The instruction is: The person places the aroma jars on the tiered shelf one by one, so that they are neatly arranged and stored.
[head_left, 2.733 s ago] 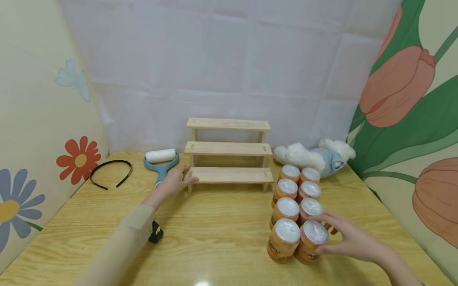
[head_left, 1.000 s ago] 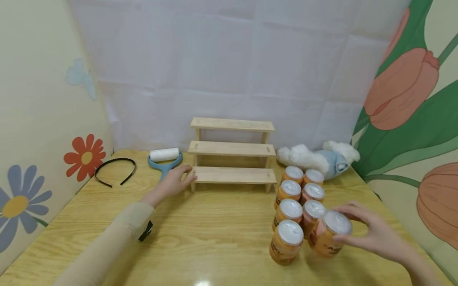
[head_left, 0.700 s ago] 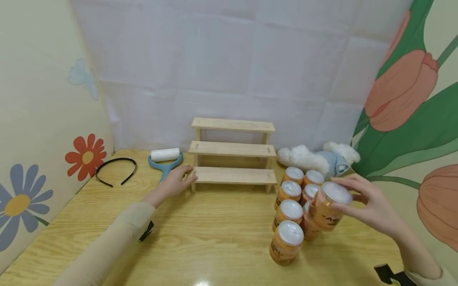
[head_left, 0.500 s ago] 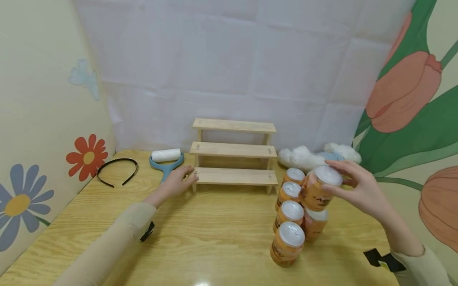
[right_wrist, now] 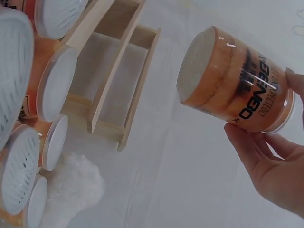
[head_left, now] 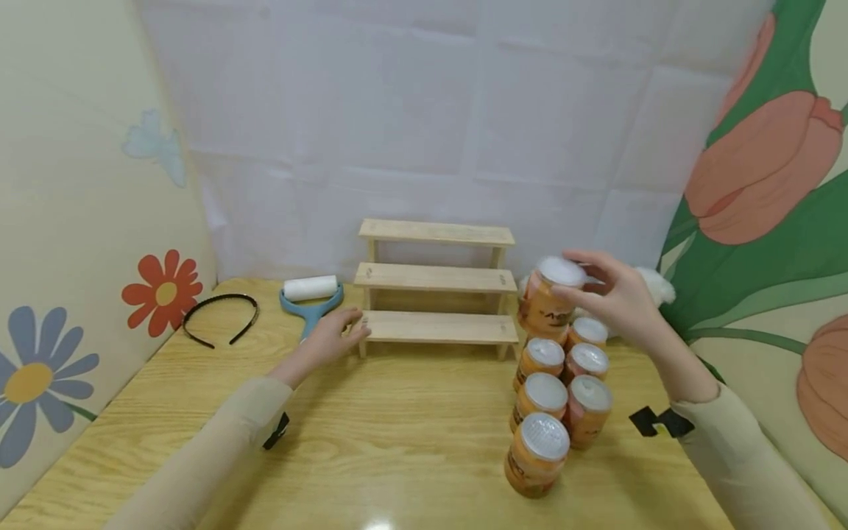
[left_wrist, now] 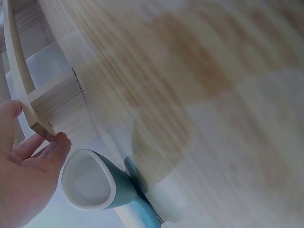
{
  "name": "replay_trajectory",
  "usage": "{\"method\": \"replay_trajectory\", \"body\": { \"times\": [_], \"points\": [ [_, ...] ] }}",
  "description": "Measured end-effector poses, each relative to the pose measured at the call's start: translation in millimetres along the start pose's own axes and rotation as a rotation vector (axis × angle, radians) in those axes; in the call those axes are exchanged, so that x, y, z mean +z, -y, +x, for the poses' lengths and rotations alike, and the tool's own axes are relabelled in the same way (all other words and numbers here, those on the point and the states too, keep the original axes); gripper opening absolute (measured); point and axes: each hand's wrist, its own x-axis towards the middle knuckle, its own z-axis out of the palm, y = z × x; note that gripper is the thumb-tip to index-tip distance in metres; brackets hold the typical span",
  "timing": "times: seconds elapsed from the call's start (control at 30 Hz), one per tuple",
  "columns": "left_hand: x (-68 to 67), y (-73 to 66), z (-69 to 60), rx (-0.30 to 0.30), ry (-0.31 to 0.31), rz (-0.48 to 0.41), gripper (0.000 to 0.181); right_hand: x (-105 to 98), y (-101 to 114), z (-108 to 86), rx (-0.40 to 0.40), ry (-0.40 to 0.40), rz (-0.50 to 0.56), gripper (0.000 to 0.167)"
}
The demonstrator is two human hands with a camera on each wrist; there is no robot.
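My right hand (head_left: 616, 298) grips an orange can (head_left: 546, 309) with a white top near its upper end. It is held up above the rear of two rows of similar cans (head_left: 535, 464), right of a three-step wooden shelf (head_left: 437, 326). In the right wrist view, dark lettering shows on the held can (right_wrist: 237, 80), and nothing is under its base. My left hand (head_left: 331, 337) pinches the left end of the lowest step. The left wrist view shows my thumb and fingers on either side of that board (left_wrist: 21, 71). All three steps are bare.
Left of the shelf lies a blue-handled lint roller (head_left: 310, 298) with a white roll. A black headband (head_left: 221, 302) lies farther left. A white plush toy (head_left: 656, 285) is partly hidden behind my right hand. A white cloth (head_left: 411, 132) hangs behind the table.
My right hand has picked up the front right can and carried it up, back and left over the others. My left hand stays at the lowest step's end.
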Motion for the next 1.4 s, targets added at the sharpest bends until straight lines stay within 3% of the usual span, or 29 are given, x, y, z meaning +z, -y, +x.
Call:
{"method": "replay_trajectory", "body": {
  "times": [0.43, 0.77, 1.1, 1.4],
  "points": [
    [0.9, -1.8, -4.4, -0.023, -0.001, -0.024, 0.052, 21.9, 3.0, 49.9, 0.07, -0.077, -0.003, 0.056],
    [2.1, -5.1, -9.4, 0.004, -0.01, -0.007, 0.051, 43.7, 4.5, 83.5, 0.106, -0.142, 0.01, 0.058],
    [6.8, -12.7, -15.6, -0.003, -0.001, 0.015, 0.05, 66.2, 12.5, 113.6, 0.128, -0.159, 0.022, 0.063],
    [3.7, -20.6, -21.9, -0.072, 0.046, -0.012, 0.054, 92.6, 15.9, 146.9, 0.132, -0.199, 0.034, 0.063]
  ]
}}
